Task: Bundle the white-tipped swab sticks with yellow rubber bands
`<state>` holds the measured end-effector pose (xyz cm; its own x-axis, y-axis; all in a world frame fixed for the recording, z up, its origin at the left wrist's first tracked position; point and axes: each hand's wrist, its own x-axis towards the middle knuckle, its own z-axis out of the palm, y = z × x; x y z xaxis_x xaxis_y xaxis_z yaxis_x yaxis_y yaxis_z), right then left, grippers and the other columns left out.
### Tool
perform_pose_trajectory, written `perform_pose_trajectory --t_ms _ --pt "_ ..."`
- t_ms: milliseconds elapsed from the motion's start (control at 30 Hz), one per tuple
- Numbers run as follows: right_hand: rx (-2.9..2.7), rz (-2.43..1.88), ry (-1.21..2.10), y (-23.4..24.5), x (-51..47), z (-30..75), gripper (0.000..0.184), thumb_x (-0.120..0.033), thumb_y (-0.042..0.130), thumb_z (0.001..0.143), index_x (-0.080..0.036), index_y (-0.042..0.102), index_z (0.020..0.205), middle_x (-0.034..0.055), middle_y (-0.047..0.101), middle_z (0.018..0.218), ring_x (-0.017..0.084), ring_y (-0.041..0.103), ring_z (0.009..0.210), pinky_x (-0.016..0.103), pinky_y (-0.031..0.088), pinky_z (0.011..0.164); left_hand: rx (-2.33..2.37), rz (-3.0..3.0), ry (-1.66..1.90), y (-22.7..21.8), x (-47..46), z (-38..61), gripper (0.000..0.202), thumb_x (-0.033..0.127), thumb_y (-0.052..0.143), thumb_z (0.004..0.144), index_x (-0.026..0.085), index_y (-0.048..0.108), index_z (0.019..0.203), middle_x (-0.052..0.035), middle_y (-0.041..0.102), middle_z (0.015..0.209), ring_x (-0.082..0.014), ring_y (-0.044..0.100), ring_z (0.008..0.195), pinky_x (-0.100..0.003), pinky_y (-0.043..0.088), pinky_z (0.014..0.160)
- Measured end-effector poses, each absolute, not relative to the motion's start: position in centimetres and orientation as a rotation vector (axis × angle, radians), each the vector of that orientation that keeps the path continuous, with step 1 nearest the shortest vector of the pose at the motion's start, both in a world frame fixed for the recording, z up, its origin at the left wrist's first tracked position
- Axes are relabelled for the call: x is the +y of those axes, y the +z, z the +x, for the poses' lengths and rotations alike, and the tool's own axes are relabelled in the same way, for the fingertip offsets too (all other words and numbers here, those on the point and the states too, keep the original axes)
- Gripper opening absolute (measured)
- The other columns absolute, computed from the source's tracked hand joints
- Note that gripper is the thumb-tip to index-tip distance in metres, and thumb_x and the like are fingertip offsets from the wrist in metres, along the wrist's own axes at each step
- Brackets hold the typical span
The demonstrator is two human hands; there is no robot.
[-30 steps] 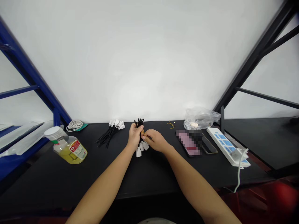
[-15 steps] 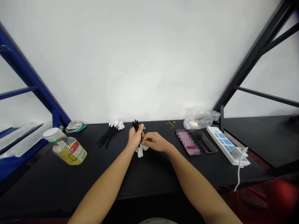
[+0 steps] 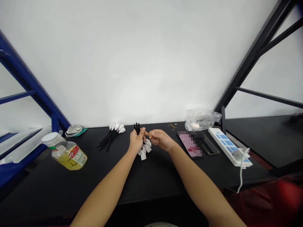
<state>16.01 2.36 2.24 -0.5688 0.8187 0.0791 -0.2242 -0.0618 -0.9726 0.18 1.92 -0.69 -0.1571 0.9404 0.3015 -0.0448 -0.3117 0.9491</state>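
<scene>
"What does the left hand (image 3: 136,142) have?"

"From my remote seat I see it wrapped closed around a bundle of black cords (image 3: 137,128). The black ends poke up above the thumb, and white tags (image 3: 143,155) fan out below the fist, over the black table (image 3: 146,189)."

"And the right hand (image 3: 162,140)?"

"I have it just to the right of the bundle, fingers curled, thumb and forefinger pinched together on a yellowish strand (image 3: 147,134). The strand spans the small gap between the two hands. How it meets the cords I can't tell; the left hand hides that part."

"What lies about them?"

"To the left, I see a second bunch (image 3: 104,141) lying on the table, its white ends towards the wall (image 3: 142,63). Farther left stands a jar (image 3: 71,155) with yellow contents. On the right, I make out loose yellow strands (image 3: 172,126) near the wall, then a pink-screened phone (image 3: 188,144) with its display blurred out, a dark phone (image 3: 211,147) beside it, and a white power strip (image 3: 224,143)."
</scene>
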Motion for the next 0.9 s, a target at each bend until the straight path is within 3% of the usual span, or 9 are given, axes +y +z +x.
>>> perform_pose_trajectory --t_ms 167,467,667,800,900 --pt "-1.129 -0.563 1.615 2.6 2.5 16.1 0.033 -0.050 0.069 0.076 -0.021 0.054 0.073 0.0021 0.058 0.084 0.009 0.028 0.053 0.024 0.024 0.045 1.087 1.362 1.530 -0.7 1.7 0.6 0.054 0.062 0.059 0.088 0.017 0.054 0.058 0.0017 0.051 0.045 -0.0096 0.048 0.040 -0.022 0.039 0.046" --pt "-1.073 -0.598 1.548 2.4 2.5 15.6 0.030 -0.053 0.060 0.086 -0.023 0.060 0.086 0.0036 0.067 0.092 0.009 0.031 0.049 0.025 0.031 0.043 1.079 1.455 1.483 -0.7 1.3 0.8 0.051 0.059 0.059 0.089 0.018 0.054 0.059 0.0015 0.052 0.047 -0.0100 0.050 0.042 -0.023 0.040 0.047" --pt "-1.072 -0.686 1.450 1.8 2.9 15.2 0.029 -0.036 0.070 0.076 -0.021 0.071 0.100 0.0095 0.074 0.115 0.004 0.029 0.041 0.024 0.030 0.038 1.094 1.566 1.432 -0.9 0.9 1.0 0.041 0.053 0.063 0.088 0.018 0.056 0.066 0.0003 0.059 0.054 -0.0112 0.054 0.045 -0.023 0.042 0.049" --pt "-1.115 -0.802 1.193 1.4 2.6 14.5 0.037 -0.042 0.079 0.072 -0.018 0.076 0.100 0.0108 0.077 0.109 0.006 0.041 0.043 0.025 0.040 0.040 1.077 1.662 1.385 -0.4 0.5 1.0 0.035 0.048 0.064 0.088 0.019 0.059 0.068 0.0009 0.059 0.052 -0.0128 0.055 0.047 -0.024 0.042 0.052" --pt "-1.178 -0.768 1.109 1.3 2.4 14.6 0.046 -0.053 0.082 0.069 -0.019 0.077 0.100 0.0103 0.077 0.106 0.016 0.063 0.065 0.034 0.057 0.063 1.047 1.687 1.331 0.0 0.3 0.8 0.031 0.047 0.067 0.086 0.020 0.061 0.072 0.0012 0.060 0.054 -0.0138 0.055 0.049 -0.024 0.040 0.053"
